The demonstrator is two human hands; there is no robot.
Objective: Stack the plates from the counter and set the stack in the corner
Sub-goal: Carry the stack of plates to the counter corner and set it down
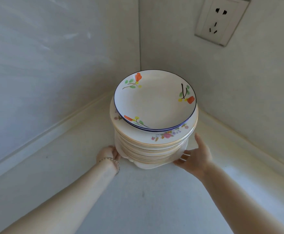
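A tall stack of plates (pixel 153 146) stands on the white counter (pixel 138 200) close to the corner where two walls meet. On top lies a blue-rimmed plate (pixel 154 100) painted with orange flowers. Below it come several cream plates with orange rims and pink flower prints. My left hand (pixel 108 154), with a bracelet on its wrist, grips the bottom of the stack on the left side. My right hand (pixel 195 157) touches the bottom plate on the right, thumb up and fingers spread along its edge. Whether the stack rests on the counter or hangs slightly above it is unclear.
Grey walls meet in the corner seam (pixel 139 39) just behind the stack. A white wall socket (pixel 222 21) sits high on the right wall. A raised ledge (pixel 53 125) runs along the foot of the left wall.
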